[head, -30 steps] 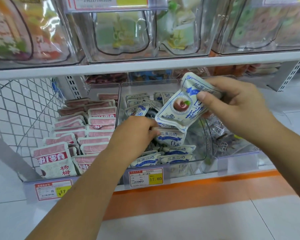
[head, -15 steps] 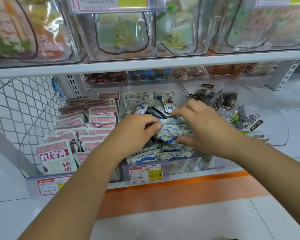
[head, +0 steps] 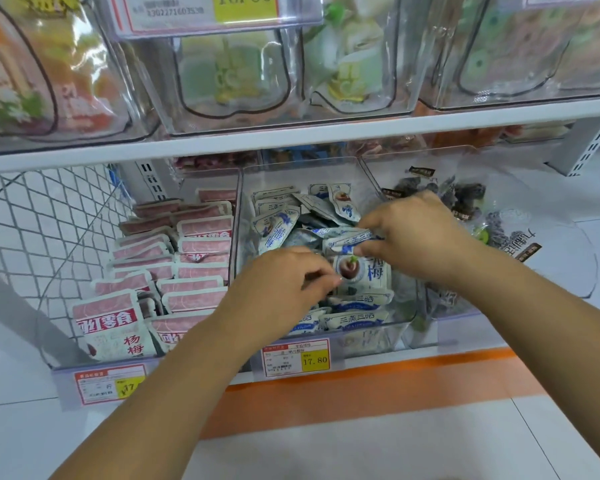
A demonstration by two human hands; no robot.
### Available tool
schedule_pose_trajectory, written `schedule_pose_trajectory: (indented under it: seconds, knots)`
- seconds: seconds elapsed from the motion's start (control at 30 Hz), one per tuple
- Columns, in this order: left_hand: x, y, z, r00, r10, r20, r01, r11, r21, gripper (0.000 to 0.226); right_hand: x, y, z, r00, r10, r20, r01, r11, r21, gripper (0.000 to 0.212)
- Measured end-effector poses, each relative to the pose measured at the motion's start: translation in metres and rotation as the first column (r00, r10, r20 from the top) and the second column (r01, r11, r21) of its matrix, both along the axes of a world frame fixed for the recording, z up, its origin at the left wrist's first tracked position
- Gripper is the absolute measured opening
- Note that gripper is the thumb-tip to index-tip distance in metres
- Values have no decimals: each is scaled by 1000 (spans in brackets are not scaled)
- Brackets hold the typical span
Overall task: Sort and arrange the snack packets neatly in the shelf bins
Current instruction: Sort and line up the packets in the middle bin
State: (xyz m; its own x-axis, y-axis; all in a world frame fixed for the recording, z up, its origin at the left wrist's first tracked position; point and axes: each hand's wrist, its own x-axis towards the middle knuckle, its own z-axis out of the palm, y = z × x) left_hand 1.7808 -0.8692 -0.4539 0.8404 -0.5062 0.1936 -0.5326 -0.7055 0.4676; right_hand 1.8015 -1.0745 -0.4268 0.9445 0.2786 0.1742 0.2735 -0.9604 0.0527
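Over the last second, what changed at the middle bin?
The right hand, which held a packet up above the clear middle bin, came down into it and now pinches a blue-and-white packet on the pile. The left hand stayed in the bin, fingertips at the edge of the plum-picture packet. The pink packets and dark packets in the side bins lie as before.

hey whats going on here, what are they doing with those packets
A person is tidying the middle bin on the lower shelf. Their right hand pinches the top edge of a blue-and-white packet held upright among the others. The left hand pinches its left side. The pink packets in the bin to the left already stand in neat rows, while the back packets in the middle bin lie jumbled.
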Motion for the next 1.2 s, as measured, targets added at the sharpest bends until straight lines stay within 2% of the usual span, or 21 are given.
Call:
schedule_pose_trajectory:
  seconds: [0.07,0.23,0.3,0.4,0.47,0.57,0.67,0.83,0.93,1.03,1.07,1.13,1.2]
  knots:
    - [7,-7,4,993,-61,-99,69,995,77,20,5,-2,0,1000,-7,1,7,1000,17,33]
    - [21,-18,13,904,-143,-403,277,914,296,31,13,-8,5,1000,18,-5,-17,974,227,33]
    - [26,-18,11,850,-128,-510,299,915,270,32,17,-11,5,999,27,31,-34,965,260,33]
    - [38,-17,4,795,-50,-604,235,944,231,35,20,-14,4,999,26,32,-34,963,266,35]
    - [47,-23,-3,843,25,-538,168,937,306,35,21,-14,2,999,39,1,-38,960,279,35]
    - [54,-39,-12,926,49,-374,142,874,465,34,22,-14,1,998,60,-8,-55,951,305,37]
    - [57,-44,-20,926,42,-375,182,821,541,35,27,-17,-3,999,37,24,-43,955,295,39]
    - [58,-35,-32,936,14,-351,154,882,446,59,26,-21,-1,995,61,76,-81,949,304,30]
    - [61,-33,-40,932,85,-352,94,882,462,75,13,-26,10,994,109,15,-108,938,330,18]
    - [67,-35,-51,927,172,-334,4,884,467,62,-7,-27,18,981,187,-44,-160,923,350,10]
    - [68,-36,-53,928,181,-325,-18,895,447,57,-14,-27,20,978,204,-50,-177,927,330,10]
    - [68,-38,-53,938,168,-305,-50,931,362,65,-28,-26,22,973,216,-84,-191,952,238,13]
    - [70,-40,-48,940,176,-293,-90,954,286,70,-36,-25,24,964,214,-157,-194,972,129,25]
